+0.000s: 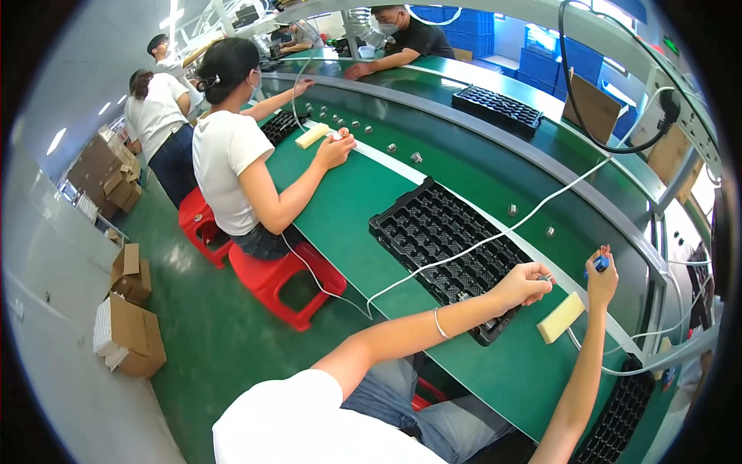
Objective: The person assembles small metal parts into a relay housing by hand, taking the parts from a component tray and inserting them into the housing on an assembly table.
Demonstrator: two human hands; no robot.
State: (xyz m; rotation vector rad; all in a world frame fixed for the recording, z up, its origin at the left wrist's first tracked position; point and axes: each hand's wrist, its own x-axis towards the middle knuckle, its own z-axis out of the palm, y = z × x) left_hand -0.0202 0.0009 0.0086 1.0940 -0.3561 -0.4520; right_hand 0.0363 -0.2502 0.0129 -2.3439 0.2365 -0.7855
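Observation:
My left hand (524, 286) reaches over the near end of a black compartment tray (456, 240). Its fingers are pinched on a small shiny metal part that shows only in part at the fingertips. My right hand (603, 284), further right at the belt's edge, is closed around a small blue object (597, 265); its kind is mostly hidden by the fingers. Between my two hands a pale yellow foam block (561, 317) lies on the green bench top. Most of the tray's pockets look bare, with a few metal parts (464, 295) at its near end.
Small metal parts (416, 158) stand spaced along the green conveyor belt (471, 174). A white cable (495, 238) crosses over the tray. Another black tray (618, 417) is at the lower right. A co-worker (232, 147) sits to my left on a red stool (286, 282).

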